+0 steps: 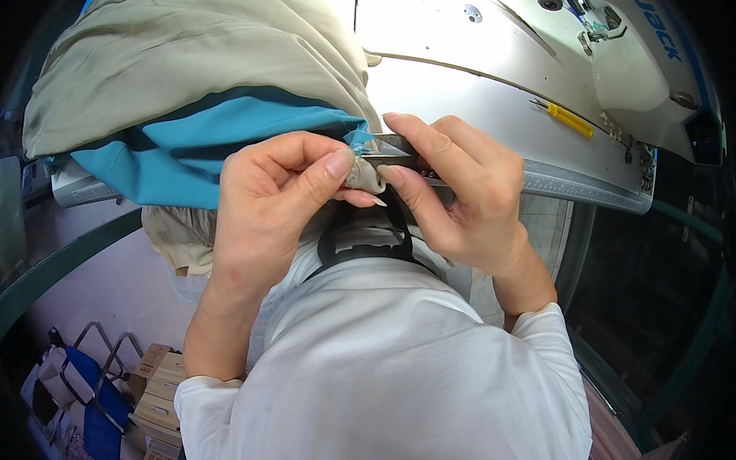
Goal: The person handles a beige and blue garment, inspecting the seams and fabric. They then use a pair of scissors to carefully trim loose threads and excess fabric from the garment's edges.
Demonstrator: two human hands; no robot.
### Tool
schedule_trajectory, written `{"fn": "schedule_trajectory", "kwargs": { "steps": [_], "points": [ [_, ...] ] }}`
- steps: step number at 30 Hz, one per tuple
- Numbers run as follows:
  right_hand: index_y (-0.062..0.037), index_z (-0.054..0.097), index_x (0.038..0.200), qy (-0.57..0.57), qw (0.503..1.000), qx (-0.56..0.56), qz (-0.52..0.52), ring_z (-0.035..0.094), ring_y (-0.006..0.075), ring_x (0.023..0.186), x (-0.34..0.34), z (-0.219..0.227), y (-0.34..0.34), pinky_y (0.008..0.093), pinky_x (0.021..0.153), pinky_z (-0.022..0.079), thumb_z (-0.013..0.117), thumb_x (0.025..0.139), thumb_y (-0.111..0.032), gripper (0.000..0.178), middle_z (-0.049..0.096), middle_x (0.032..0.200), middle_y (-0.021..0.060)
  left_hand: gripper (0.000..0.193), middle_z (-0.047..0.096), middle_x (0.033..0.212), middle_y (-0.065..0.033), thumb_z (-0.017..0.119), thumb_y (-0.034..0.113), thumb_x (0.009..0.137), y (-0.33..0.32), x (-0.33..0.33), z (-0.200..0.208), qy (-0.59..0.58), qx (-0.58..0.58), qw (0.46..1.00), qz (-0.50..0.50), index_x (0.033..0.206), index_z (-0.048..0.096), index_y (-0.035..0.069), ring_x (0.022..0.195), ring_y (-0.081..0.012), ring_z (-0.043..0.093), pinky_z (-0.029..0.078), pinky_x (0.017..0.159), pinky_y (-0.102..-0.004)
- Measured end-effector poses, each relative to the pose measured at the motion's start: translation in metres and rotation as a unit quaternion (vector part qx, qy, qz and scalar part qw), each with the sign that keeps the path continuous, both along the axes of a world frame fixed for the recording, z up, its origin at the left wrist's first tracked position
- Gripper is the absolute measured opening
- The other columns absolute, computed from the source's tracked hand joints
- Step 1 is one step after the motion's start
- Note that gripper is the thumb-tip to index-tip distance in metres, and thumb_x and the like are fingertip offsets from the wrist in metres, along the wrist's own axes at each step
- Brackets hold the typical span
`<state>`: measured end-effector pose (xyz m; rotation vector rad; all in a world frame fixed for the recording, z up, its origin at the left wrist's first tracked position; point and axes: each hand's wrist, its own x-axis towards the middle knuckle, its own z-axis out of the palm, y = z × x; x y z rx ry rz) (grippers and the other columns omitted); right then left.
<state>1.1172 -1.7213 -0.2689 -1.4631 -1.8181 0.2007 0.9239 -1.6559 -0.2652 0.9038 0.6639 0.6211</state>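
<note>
My left hand (281, 180) pinches a small folded edge of beige fabric (364, 175) between thumb and fingers. Teal threads or a scrap of teal cloth (359, 138) stick up just above that fold. In my right hand (463, 174) are dark metal thread snips (398, 150), gripped between thumb and forefinger. Their blades point left and lie right at the teal scrap and the fold; whether they touch it I cannot tell. Teal cloth (243, 121) spreads leftward from my left hand, under a large heap of beige fabric (208, 57) on the table.
A white sewing machine (634, 66) stands at the right of the white table (461, 97). A yellow-handled seam ripper (569, 119) lies near it. A ruler strip (577, 182) runs along the table's front edge. Low at the left are a blue folding chair (102, 401) and boxes (159, 408).
</note>
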Motion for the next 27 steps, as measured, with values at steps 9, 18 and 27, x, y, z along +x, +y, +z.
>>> {"fn": "schedule_trajectory", "kwargs": {
  "steps": [9, 18, 27],
  "points": [
    [-0.0046, 0.069, 0.102, 0.001, 1.000, 0.003, -0.004, 0.053, 0.0212, 0.050, -0.002, 0.000, 0.000, 0.0326, 0.044, 0.040, 0.077, 0.069, -0.012, 0.035, 0.056, 0.065, 0.0052, 0.020, 0.068, 0.095, -0.0159, 0.054, 0.008, 0.097, 0.000, 0.000, 0.000, 0.006, 0.005, 1.000, 0.002, 0.100, 0.062, -0.010, 0.083, -0.0190, 0.068, 0.059, 0.076, -0.0305],
    [0.0013, 0.066, 0.095, 0.133, 0.988, -0.071, 0.016, 0.049, 0.0110, 0.055, -0.004, 0.010, -0.002, 0.0237, 0.049, 0.038, 0.074, 0.077, -0.003, 0.020, 0.058, 0.071, 0.0055, 0.018, 0.067, 0.093, -0.0142, 0.056, 0.007, 0.096, -0.003, 0.001, 0.002, 0.016, 0.009, 1.000, 0.013, 0.098, 0.063, -0.009, 0.080, -0.0179, 0.067, 0.059, 0.075, -0.0297],
    [0.0038, 0.066, 0.088, 0.286, 0.945, -0.158, 0.015, 0.050, 0.0014, 0.063, -0.018, 0.001, -0.003, 0.0164, 0.054, 0.039, 0.066, 0.085, 0.003, 0.003, 0.061, 0.073, -0.0007, 0.014, 0.067, 0.089, -0.0111, 0.058, 0.006, 0.094, -0.004, 0.001, 0.005, 0.040, 0.039, 0.998, 0.023, 0.095, 0.063, -0.008, 0.076, -0.0160, 0.067, 0.057, 0.071, -0.0274]
  ]
}}
